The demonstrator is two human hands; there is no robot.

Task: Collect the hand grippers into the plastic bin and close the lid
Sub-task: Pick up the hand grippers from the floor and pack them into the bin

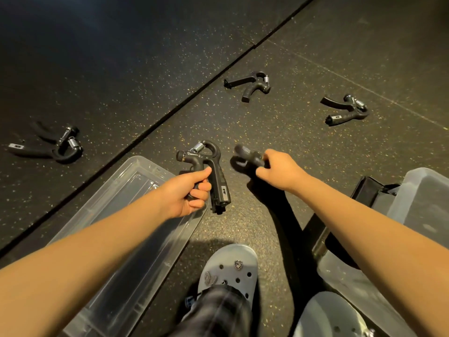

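Black rubber gym flooring (145, 57) with little yellow flecks and a seam running diagonally across it, that's the setting.

The left hand's fingers (199, 193) are curled tight round one handle of a black plastic hand gripper with a silver coil spring (218, 183), thumb laid along the top. That left hand (187, 193) holds it just above the far corner of a clear shallow plastic container (136, 205) lying on the floor. Whether that's the bin or its lid, honestly can't tell.

The right hand's fingers (263, 170) are pinched round the handle end of a second black hand gripper (250, 156), which is pretty motion-blurred. It sits low over the floor, with the right hand (279, 169) just beside the first gripper.

Further out, three more spots have grippers lying loose on the floor:
- A black gripper with splayed handles (252, 83) beyond the hands.
- Another black one with a chrome spring (347, 109) well off to the right.
- A dark cluster far left (58, 144), across the seam. It could be two overlapping, hard to say.

On the right edge there's a frosted translucent plastic tub (422, 205), with a black fabric case (369, 190) touching its left side. Bottom of the view shows a grey perforated clog (230, 268) with charms, a plaid trouser leg (218, 310) and a second grey clog (332, 317).
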